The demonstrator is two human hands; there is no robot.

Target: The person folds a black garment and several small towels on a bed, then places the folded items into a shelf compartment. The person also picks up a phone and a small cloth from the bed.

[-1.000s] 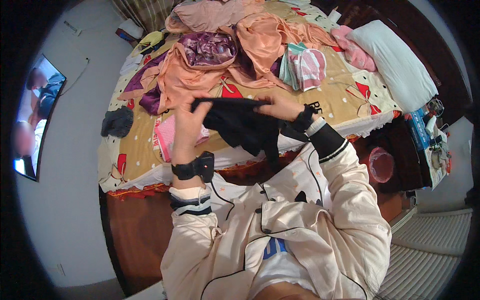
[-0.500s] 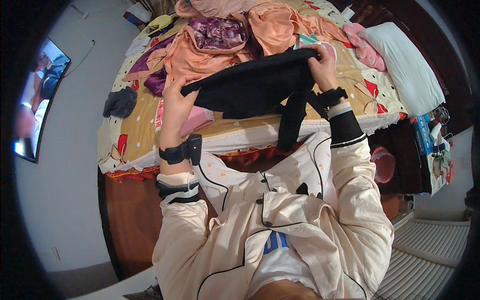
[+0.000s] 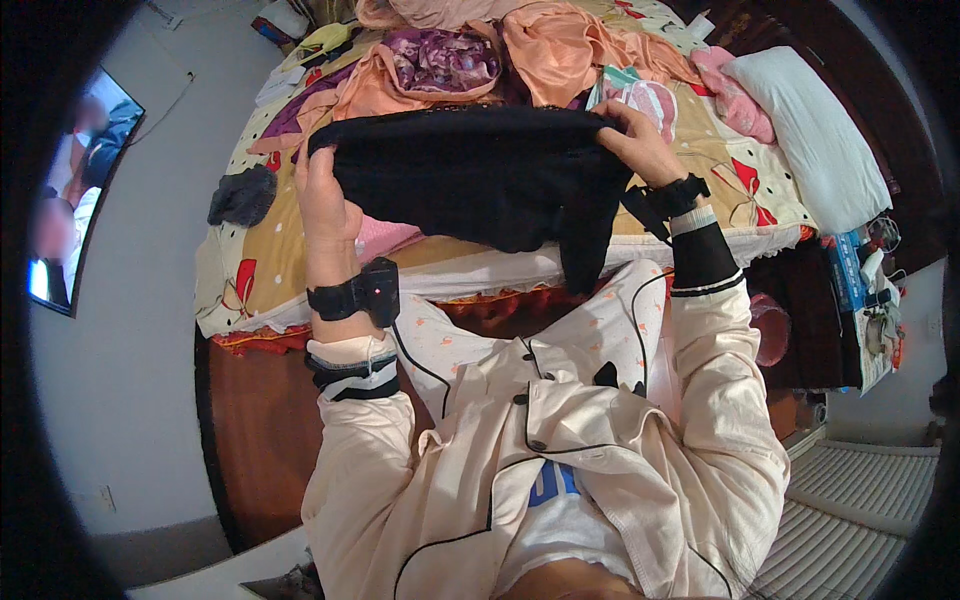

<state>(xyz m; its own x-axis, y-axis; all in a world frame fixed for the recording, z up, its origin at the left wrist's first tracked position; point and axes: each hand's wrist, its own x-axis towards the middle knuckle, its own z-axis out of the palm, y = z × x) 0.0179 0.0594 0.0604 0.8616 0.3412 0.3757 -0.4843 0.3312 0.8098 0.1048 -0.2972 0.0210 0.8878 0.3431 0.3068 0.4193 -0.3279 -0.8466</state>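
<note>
A black knit-looking garment point(image 3: 470, 175) is stretched sideways between my two hands, above the near edge of the bed. My left hand point(image 3: 325, 200) is closed on its left end, with the thumb showing against the cloth. At the upper right corner, my right hand point(image 3: 640, 145) pinches the edge. One narrow part of the cloth, like a sleeve or leg, hangs down at the right toward my knee. Its exact kind I cannot make out. Behind it lies a pink item point(image 3: 385, 238), mostly covered by the cloth.
Peach and purple satin clothes point(image 3: 440, 65) lie heaped across the bed point(image 3: 740, 215). A dark grey cloth point(image 3: 243, 196) is at the left, a white pillow point(image 3: 805, 140) at the right. Beyond the right edge stands a cluttered bedside table point(image 3: 870, 350); a screen point(image 3: 85, 190) hangs on the left wall.
My hands have moved apart, the left one outward to the left. The black garment is now pulled wider and level, with more of its face spread out.
</note>
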